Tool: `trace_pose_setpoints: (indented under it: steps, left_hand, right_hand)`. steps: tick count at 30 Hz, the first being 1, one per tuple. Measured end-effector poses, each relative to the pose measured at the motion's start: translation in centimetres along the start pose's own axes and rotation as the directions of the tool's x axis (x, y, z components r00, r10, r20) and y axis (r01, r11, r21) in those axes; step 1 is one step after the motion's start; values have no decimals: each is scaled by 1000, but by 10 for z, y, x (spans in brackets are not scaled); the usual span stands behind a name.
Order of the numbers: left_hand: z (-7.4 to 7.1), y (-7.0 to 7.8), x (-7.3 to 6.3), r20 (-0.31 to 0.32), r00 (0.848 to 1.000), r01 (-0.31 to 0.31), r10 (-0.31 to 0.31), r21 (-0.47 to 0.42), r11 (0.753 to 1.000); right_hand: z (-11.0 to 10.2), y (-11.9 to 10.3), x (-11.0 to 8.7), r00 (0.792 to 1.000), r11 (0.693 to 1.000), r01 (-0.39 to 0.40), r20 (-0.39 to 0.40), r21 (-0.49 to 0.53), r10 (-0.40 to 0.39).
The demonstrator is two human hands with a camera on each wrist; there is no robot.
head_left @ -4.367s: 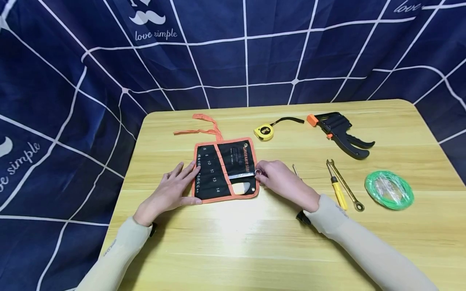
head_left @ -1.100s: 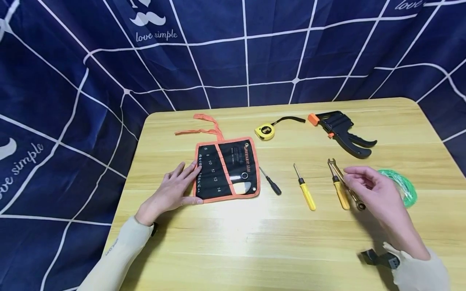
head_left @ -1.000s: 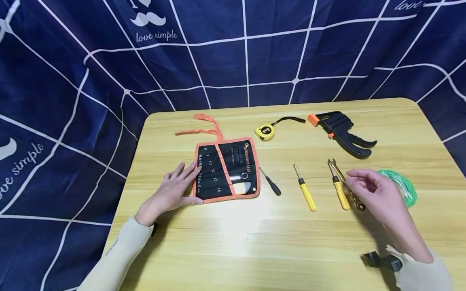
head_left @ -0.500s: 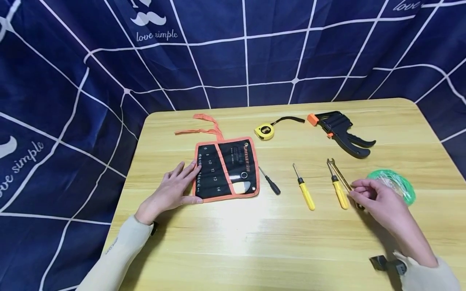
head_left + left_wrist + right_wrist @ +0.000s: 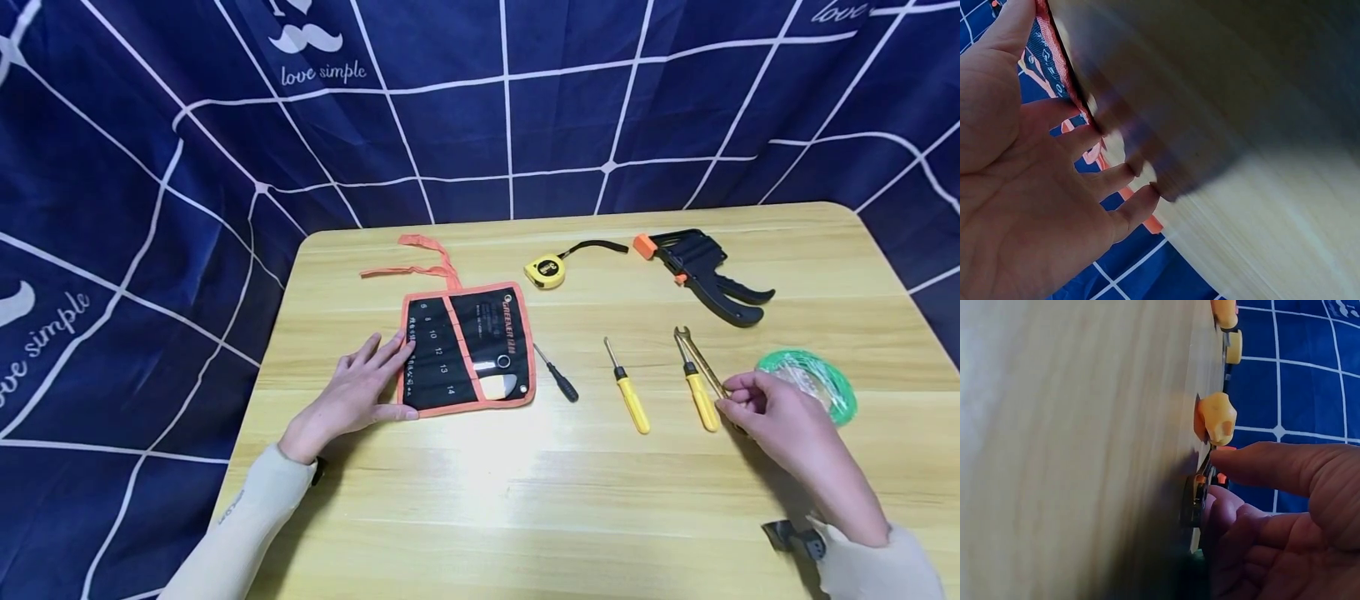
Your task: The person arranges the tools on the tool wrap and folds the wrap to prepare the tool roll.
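Note:
My left hand (image 5: 360, 392) rests with extended fingers on the left edge of a black tool pouch (image 5: 487, 321) with orange trim. In its lower pockets sit a ring-ended wrench (image 5: 504, 362) and a white piece with a dark tip (image 5: 498, 387). At right, the thumb and fingers of my right hand (image 5: 787, 417) pinch a brass-coloured combination wrench (image 5: 703, 364) near its ring end (image 5: 1196, 500), which the hand hides in the head view. The wrench lies beside a yellow-handled tool (image 5: 702, 400), its open end close to that tool's tip.
A small black screwdriver (image 5: 562, 383) and a yellow screwdriver (image 5: 632, 400) lie between the pouch and the wrench. Behind are a yellow tape measure (image 5: 545, 272) and a black clamp (image 5: 705, 275). A green wire coil (image 5: 836, 387) lies beyond my right hand.
My right hand has left the ring-ended wrench in the pouch, moved right, and come down onto the brass-coloured wrench. My left hand has stayed on the pouch.

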State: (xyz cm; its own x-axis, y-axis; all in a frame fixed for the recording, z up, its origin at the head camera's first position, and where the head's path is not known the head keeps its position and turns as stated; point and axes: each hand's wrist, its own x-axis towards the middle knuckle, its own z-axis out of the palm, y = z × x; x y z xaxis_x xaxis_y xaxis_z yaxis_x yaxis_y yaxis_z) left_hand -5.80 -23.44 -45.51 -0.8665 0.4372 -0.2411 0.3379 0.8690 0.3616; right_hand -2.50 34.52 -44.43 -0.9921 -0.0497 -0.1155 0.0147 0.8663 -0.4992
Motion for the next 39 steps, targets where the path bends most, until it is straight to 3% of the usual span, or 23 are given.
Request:
trace_pose_setpoints:
  steps: [6,15,32,39]
  left_hand:
    - [1,0,0,4,1000,6,-6,6,1000]
    - [3,-2,1,0,1000,-2,2,16,1000]
    - [2,-1,1,2,1000,0,0,9,1000]
    - [2,-2,2,-7,1000,-4,4,3,1000]
  right_hand:
    - [0,-5,6,1000,998,-3,28,-58,5]
    - [-4,-5,13,993,996,-64,98,-62,70]
    - [-2,1,13,996,999,-28,87,-20,30]
    - [-2,10,12,997,998,-3,78,63,-2]
